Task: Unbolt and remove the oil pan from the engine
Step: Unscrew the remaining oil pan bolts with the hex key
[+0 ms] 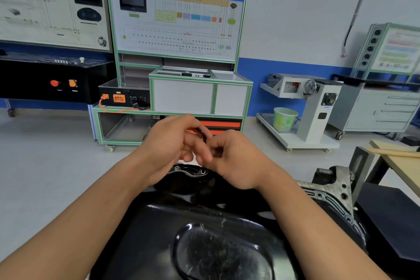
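Oil pan (204, 234), black and shiny, sits low in the middle, right under both arms. It lies belly up on the engine (329, 191). Above the far rim of the pan the two hands meet. The left hand (168, 143) has its fingers bent and seems to pinch a small dark piece (203, 133). It may be a bolt, but it is too small to be sure. The right hand (236, 161) touches the left one with its fingers curled in. I cannot tell if it holds the piece too. Just under the hands, two round spots (203, 171) show in the far rim, bolt holes or bolt heads. To the right, the grey metal of the engine pokes out beside the pan. I think a bolt is being taken away by hand. To do it well, hold the piece tight so it does not drop. Put it somewhere safe, and check every spot round the rim before lifting the pan.
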The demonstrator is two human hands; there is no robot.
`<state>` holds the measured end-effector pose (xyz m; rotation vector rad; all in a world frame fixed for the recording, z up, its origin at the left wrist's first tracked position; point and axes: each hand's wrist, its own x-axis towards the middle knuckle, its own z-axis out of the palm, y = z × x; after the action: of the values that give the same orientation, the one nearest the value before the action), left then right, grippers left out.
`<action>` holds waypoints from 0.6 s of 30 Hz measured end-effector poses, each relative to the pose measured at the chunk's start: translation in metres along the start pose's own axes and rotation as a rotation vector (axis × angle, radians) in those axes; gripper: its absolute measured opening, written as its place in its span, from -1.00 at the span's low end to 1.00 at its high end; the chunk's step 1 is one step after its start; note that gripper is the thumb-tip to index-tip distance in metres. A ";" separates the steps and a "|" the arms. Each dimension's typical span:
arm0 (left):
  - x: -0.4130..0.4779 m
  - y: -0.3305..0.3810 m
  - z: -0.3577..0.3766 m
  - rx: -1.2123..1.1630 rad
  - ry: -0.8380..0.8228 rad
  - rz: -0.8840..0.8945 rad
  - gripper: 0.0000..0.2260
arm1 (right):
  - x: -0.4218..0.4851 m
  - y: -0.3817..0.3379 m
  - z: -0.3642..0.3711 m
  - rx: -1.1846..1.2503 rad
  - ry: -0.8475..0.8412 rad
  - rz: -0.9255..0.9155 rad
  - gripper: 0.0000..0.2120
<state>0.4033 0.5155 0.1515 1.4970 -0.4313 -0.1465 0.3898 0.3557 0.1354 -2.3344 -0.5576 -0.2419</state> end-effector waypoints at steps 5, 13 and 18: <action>-0.001 -0.005 -0.009 -0.078 -0.321 -0.033 -0.76 | 0.001 0.005 -0.002 -0.056 0.039 0.019 -0.64; 0.002 -0.008 -0.015 -0.130 -0.355 -0.021 -0.64 | 0.003 0.013 -0.001 -0.048 0.082 0.033 -0.54; -0.001 -0.004 -0.006 0.068 -0.237 0.081 -0.68 | 0.001 0.007 -0.003 -0.036 0.026 0.019 -0.69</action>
<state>0.4053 0.5206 0.1469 1.5319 -0.6919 -0.2488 0.3942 0.3496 0.1333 -2.3670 -0.5222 -0.2753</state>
